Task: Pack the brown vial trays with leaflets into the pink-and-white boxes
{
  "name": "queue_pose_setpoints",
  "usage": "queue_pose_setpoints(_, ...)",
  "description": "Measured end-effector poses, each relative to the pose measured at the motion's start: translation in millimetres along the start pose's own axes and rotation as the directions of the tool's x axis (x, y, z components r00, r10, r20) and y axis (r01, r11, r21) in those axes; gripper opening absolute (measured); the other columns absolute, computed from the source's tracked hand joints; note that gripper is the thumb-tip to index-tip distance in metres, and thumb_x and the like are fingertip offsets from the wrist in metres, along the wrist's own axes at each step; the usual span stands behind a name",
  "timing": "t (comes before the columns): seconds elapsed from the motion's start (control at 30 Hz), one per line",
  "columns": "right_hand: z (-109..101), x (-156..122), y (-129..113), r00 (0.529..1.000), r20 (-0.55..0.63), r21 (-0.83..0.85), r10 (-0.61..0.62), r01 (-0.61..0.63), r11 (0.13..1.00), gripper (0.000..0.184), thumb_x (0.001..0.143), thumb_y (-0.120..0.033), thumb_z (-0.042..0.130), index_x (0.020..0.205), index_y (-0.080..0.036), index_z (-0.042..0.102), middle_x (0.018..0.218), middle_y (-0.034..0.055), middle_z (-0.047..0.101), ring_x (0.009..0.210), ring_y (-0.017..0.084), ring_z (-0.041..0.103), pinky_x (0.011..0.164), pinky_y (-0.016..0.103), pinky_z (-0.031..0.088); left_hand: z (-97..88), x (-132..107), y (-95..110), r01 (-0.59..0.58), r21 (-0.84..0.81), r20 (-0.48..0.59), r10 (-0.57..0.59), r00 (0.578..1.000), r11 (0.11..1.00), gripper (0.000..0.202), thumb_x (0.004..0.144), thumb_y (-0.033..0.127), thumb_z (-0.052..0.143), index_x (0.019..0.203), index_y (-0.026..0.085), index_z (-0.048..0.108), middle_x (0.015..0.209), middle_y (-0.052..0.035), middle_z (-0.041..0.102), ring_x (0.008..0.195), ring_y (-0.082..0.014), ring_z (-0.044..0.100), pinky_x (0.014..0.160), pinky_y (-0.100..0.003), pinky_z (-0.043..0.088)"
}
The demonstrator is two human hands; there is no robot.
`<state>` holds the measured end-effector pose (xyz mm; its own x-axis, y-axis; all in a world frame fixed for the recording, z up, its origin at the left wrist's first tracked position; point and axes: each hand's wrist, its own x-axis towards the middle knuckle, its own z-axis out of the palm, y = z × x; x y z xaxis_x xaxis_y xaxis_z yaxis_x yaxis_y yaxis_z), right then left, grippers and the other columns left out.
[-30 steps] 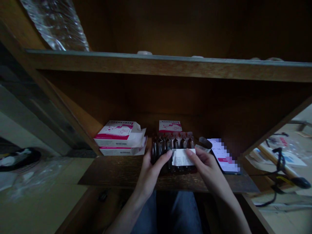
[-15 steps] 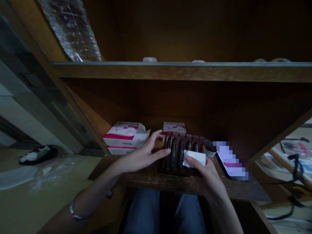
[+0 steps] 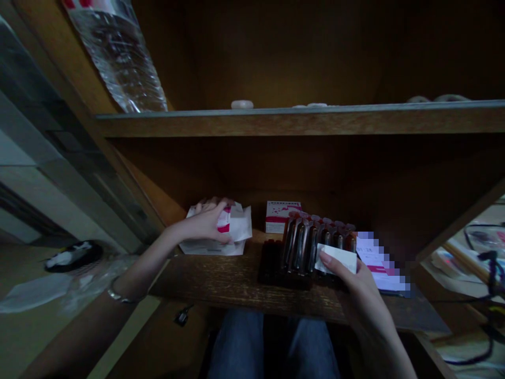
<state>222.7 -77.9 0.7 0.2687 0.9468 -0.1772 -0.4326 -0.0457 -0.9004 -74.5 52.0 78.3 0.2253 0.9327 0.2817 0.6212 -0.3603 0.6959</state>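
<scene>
My left hand [image 3: 209,221] reaches over the upper white-and-pink medicine box [image 3: 223,229] at the left, fingers across its top and thumb on its near side; its paper flap stands open to the right. Beneath lies a second medicine box [image 3: 205,248]. In my right hand [image 3: 351,275] is a strip of brown oral-liquid vials [image 3: 300,245], tilted up off the board. A white slip of paper [image 3: 340,257] lies under my right thumb against the vials; the right fingers are hidden behind. Another dark vial strip [image 3: 269,261] rests on the board at its left.
A small white-and-pink box [image 3: 281,215] stands behind the vials. On the right lies a phone [image 3: 374,260] with a lit, pixelated screen. Above runs a shelf edge [image 3: 276,124] with a plastic water bottle [image 3: 122,58] at its left end. Cables [image 3: 491,295] hang at far right.
My left hand has left the vials and moved left onto the upper medicine box. My right hand has shifted right with the vial strip and paper, uncovering the other strip.
</scene>
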Motion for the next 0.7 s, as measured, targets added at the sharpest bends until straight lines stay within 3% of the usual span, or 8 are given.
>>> queue_pose_setpoints(0.03, 1, 1, -1, 1.0, -0.013, -0.014, -0.024, 0.024, 1.0, 0.042, 0.059, -0.037, 0.089, 0.092, -0.016, 0.074, 0.095, 0.0087, 0.078, 0.087, 0.027, 0.074, 0.077, 0.036, 0.06, 6.6, -6, 5, -0.04, 0.084, 0.051, 0.036, 0.998, 0.996, 0.084, 0.024, 0.027, 0.092, 0.106, 0.018, 0.071, 0.107, -0.0088, 0.065, 0.123, -0.0434, 0.047, 0.111, -0.064, 0.019)
queue_pose_setpoints(0.07, 2, 2, -2, 0.998, -0.031, -0.027, -0.048, 0.048, 0.998, 0.042, 0.059, -0.037, 0.088, 0.093, -0.016, 0.074, 0.094, 0.0084, 0.078, 0.087, 0.027, 0.074, 0.077, 0.036, 0.06, 13.6, -13, 11, -0.139, 0.252, 0.148, 0.104, 0.984, 0.958, 0.089, 0.034, 0.034, 0.091, 0.119, 0.024, 0.066, 0.119, -0.0105, 0.059, 0.126, -0.0449, 0.042, 0.11, -0.065, 0.02)
queue_pose_setpoints(0.13, 8, 1, -6, 0.994, -0.073, -0.06, -0.081, 0.077, 0.995, 0.043, 0.057, -0.038, 0.089, 0.091, -0.017, 0.073, 0.091, 0.0074, 0.079, 0.085, 0.027, 0.074, 0.076, 0.037, 0.06, 28.1, -31, 27, -0.285, 0.479, 0.261, 0.175, 0.949, 0.83, 0.101, 0.05, 0.041, 0.085, 0.142, 0.03, 0.044, 0.138, -0.0143, 0.043, 0.133, -0.0466, 0.032, 0.109, -0.066, 0.022)
queue_pose_setpoints(0.17, 12, -1, -8, 0.99, -0.097, -0.079, -0.1, 0.092, 0.993, 0.045, 0.056, -0.039, 0.089, 0.091, -0.017, 0.073, 0.089, 0.0069, 0.079, 0.084, 0.027, 0.074, 0.075, 0.037, 0.06, 34.9, -40, 36, -0.297, 0.528, 0.273, 0.173, 0.946, 0.795, 0.105, 0.055, 0.042, 0.081, 0.148, 0.03, 0.035, 0.143, -0.0166, 0.035, 0.135, -0.048, 0.027, 0.109, -0.066, 0.021)
queue_pose_setpoints(0.27, 25, -10, -17, 0.977, -0.129, -0.17, -0.172, 0.149, 0.974, 0.051, 0.054, -0.043, 0.089, 0.094, -0.018, 0.07, 0.089, 0.0067, 0.078, 0.082, 0.027, 0.073, 0.073, 0.037, 0.06, 51.0, -63, 62, -0.331, 0.559, 0.325, 0.166, 0.931, 0.76, 0.107, 0.059, 0.047, 0.077, 0.151, 0.021, 0.027, 0.146, -0.0223, 0.026, 0.135, -0.0486, 0.026, 0.107, -0.063, 0.026)
queue_pose_setpoints(0.37, 35, -20, -22, 0.962, -0.113, -0.267, -0.25, 0.213, 0.94, 0.055, 0.054, -0.044, 0.088, 0.098, -0.018, 0.067, 0.092, 0.0067, 0.076, 0.083, 0.027, 0.072, 0.073, 0.037, 0.06, 58.4, -73, 79, -0.333, 0.556, 0.267, 0.215, 0.939, 0.761, 0.107, 0.061, 0.051, 0.074, 0.15, 0.017, 0.025, 0.143, -0.0237, 0.027, 0.131, -0.0458, 0.031, 0.105, -0.061, 0.03)
queue_pose_setpoints(0.5, 38, -26, -23, 0.956, -0.045, -0.35, -0.289, 0.256, 0.901, 0.053, 0.059, -0.046, 0.086, 0.099, -0.018, 0.064, 0.095, 0.0076, 0.074, 0.086, 0.026, 0.07, 0.075, 0.037, 0.059, 60.0, -74, 83, -0.325, 0.6, 0.146, 0.299, 0.943, 0.732, 0.113, 0.058, 0.043, 0.077, 0.152, 0.019, 0.018, 0.14, -0.0217, 0.027, 0.129, -0.0438, 0.032, 0.106, -0.06, 0.029)
queue_pose_setpoints(0.7, 35, -23, -23, 0.956, 0.064, -0.387, -0.286, 0.288, 0.876, 0.052, 0.062, -0.044, 0.084, 0.102, -0.019, 0.063, 0.098, 0.008, 0.073, 0.088, 0.026, 0.069, 0.076, 0.036, 0.058, 64.2, -77, 80, -0.424, 0.657, 0.145, 0.447, 0.883, 0.623, 0.107, 0.064, 0.039, 0.073, 0.152, 0.016, 0.017, 0.137, -0.022, 0.03, 0.13, -0.0421, 0.033, 0.107, -0.056, 0.029)
